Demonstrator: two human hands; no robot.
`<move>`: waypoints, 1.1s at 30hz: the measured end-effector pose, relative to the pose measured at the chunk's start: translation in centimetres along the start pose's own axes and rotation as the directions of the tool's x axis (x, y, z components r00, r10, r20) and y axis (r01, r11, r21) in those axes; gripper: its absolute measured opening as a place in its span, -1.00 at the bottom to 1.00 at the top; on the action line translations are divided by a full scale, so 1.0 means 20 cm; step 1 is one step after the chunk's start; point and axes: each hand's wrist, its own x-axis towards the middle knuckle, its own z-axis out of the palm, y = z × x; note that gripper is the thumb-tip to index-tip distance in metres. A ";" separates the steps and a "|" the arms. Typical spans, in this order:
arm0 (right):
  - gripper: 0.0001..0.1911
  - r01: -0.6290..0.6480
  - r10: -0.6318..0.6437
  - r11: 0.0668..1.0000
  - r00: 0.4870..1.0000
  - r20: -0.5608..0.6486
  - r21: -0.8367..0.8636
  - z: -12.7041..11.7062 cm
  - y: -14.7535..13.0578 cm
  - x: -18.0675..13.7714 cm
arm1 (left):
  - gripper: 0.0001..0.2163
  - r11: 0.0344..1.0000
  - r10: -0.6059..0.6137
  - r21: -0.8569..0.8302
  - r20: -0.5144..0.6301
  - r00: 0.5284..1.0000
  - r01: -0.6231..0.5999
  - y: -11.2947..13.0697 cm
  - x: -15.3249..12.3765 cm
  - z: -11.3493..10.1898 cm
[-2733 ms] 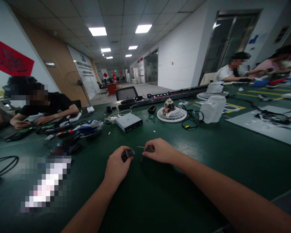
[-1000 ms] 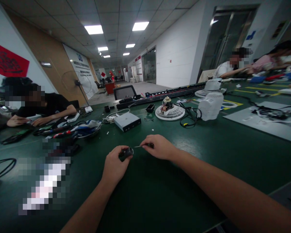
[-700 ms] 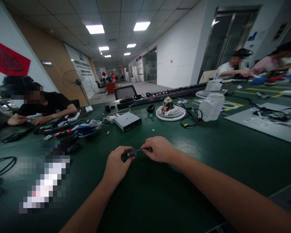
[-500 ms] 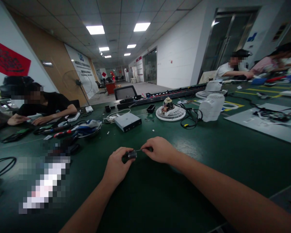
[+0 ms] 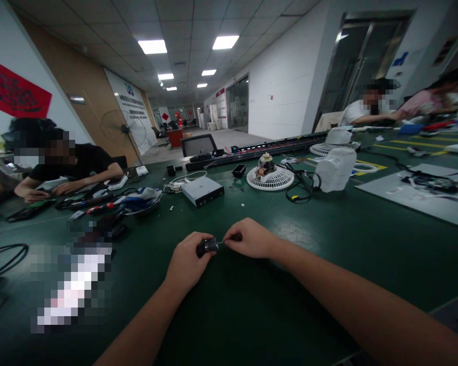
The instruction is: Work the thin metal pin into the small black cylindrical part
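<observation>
My left hand [image 5: 186, 260] is closed round a small dark cylindrical part [image 5: 207, 246] with a shiny end, held just above the green table [image 5: 252, 305]. My right hand [image 5: 252, 238] pinches the dark handle of a thin screwdriver [image 5: 229, 239]. Its metal shaft points left and its tip meets the shiny end of the part. Both hands sit close together near the table's middle, wrists resting low.
Beyond my hands lie a grey drive box [image 5: 203, 190], a white fan grille with a motor [image 5: 270, 178], a white fan housing [image 5: 335, 170] and black cables. Tools and a metal dish [image 5: 139, 202] lie at left. Other people work at the left and far right.
The screwdriver tip has closed the gap and now touches the end of the part in my left hand. Both hands have stayed at about the same spot.
</observation>
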 end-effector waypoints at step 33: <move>-0.81 -0.106 0.119 0.972 0.991 -0.052 0.209 0.01 -0.01 0.00 | -0.76 0.999 -0.029 0.019 0.040 0.999 0.029 0.03 -0.01 0.01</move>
